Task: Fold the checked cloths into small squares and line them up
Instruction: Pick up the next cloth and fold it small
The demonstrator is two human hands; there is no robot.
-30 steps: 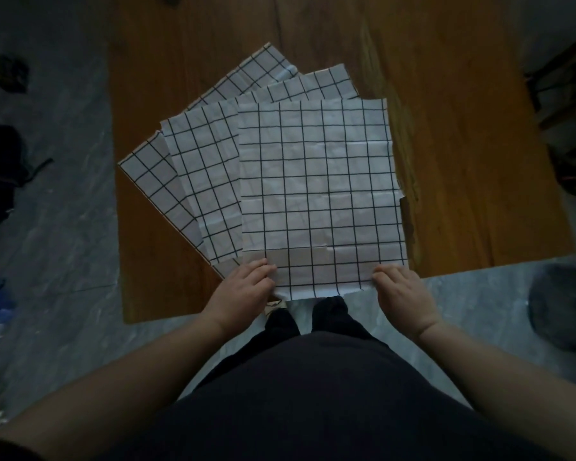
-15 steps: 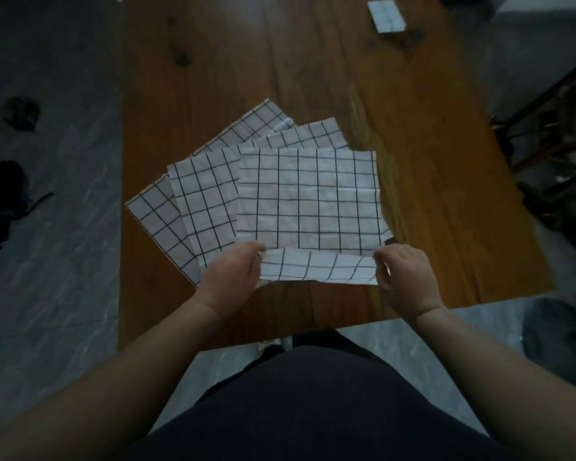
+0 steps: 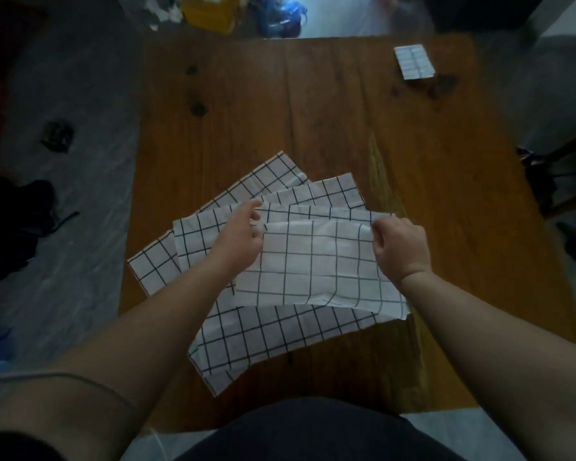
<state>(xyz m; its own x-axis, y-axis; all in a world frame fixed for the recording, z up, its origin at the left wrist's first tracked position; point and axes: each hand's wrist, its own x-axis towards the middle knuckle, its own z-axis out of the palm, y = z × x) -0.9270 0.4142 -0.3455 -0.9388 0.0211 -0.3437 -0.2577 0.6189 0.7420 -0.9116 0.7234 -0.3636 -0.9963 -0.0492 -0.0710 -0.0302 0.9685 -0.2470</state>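
Observation:
Three white cloths with a black check lie fanned on the wooden table (image 3: 429, 168). The top cloth (image 3: 316, 261) is doubled over, its near edge carried up to its far edge. My left hand (image 3: 241, 237) pinches the left corner of that raised edge. My right hand (image 3: 399, 242) pinches the right corner. The second cloth (image 3: 266, 337) lies under it and shows at the near side and the left. The third cloth (image 3: 153, 267) sticks out furthest left. A small folded checked square (image 3: 414, 61) sits at the table's far right.
Grey floor surrounds the table. Dark clothing (image 3: 10, 224) lies on the floor at left, a small dark object (image 3: 57, 134) beyond it. Yellow and blue clutter (image 3: 246, 11) sits past the far edge. Chair legs (image 3: 566, 181) stand at right.
Both hands lifted the top cloth's near edge and carried it away from me over the cloth, up to its far edge. The camera tilted up, bringing the far table and the folded square into view.

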